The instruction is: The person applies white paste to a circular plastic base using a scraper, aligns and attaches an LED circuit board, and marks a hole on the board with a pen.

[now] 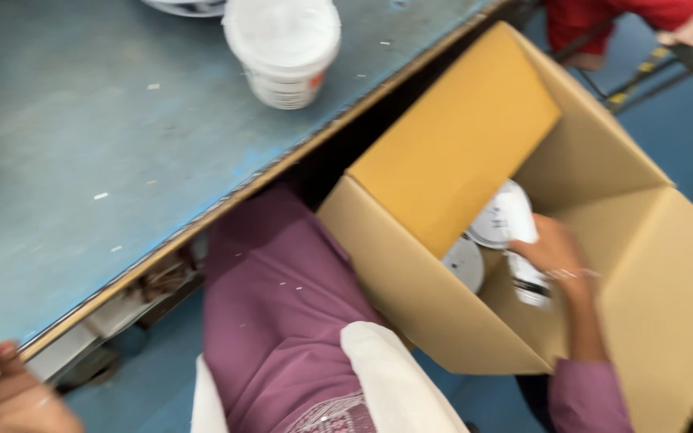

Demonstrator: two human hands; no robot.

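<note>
Head view. The right hand (553, 250) reaches down into an open cardboard box (411, 265) standing on the floor beside the counter (82, 160). Its grip is closed around a white tub (515, 232), held tilted inside the box, just below the raised inner flap (459, 136). A second white container lid (465, 261) lies just to the left of the grip, deeper in the box and partly hidden by the near wall. The flap overhangs the opening, narrowing the room above the grip; the box's right-hand flap (667, 305) lies folded outward, leaving that side open.

The left hand (6, 397) sits at the lower left corner by the counter's worn edge, cut off by the frame and blurred; whether its grip is open or closed cannot be told. A white bucket (284, 48) stands on the counter, well apart from both hands, near the far edge. Motion blur softens all detail.
</note>
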